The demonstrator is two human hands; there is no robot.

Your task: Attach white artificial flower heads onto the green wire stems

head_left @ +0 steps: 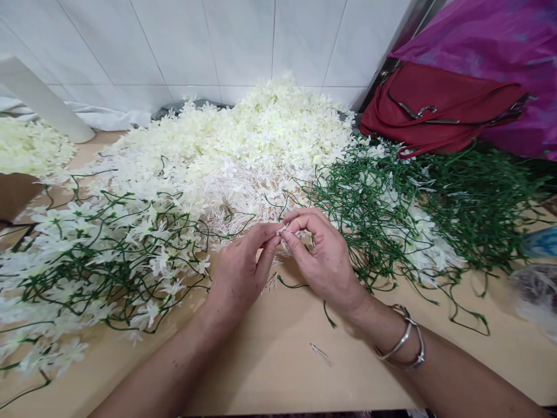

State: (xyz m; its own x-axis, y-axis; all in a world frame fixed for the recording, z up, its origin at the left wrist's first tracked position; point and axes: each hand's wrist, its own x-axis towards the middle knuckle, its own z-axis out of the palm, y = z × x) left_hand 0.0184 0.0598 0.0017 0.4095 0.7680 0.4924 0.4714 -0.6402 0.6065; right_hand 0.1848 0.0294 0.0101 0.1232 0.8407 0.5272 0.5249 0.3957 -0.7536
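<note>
Watching, I see the table (270, 371) run from its near edge past a metal piece (321, 354); left hand (243, 261) and right hand (324, 255), fingers pinched almost closed, share a small white bit (284, 229); flowers (159, 261) lie left, stems (361, 209) right, wall (243, 40) beyond.

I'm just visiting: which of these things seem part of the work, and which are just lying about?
Likely part of the work:
small white piece, pinched by the left hand and right hand
heaped white flowers
green stems
stemmed flowers on the left

Probably just lying about:
red bag
purple sheet
white tube
</note>
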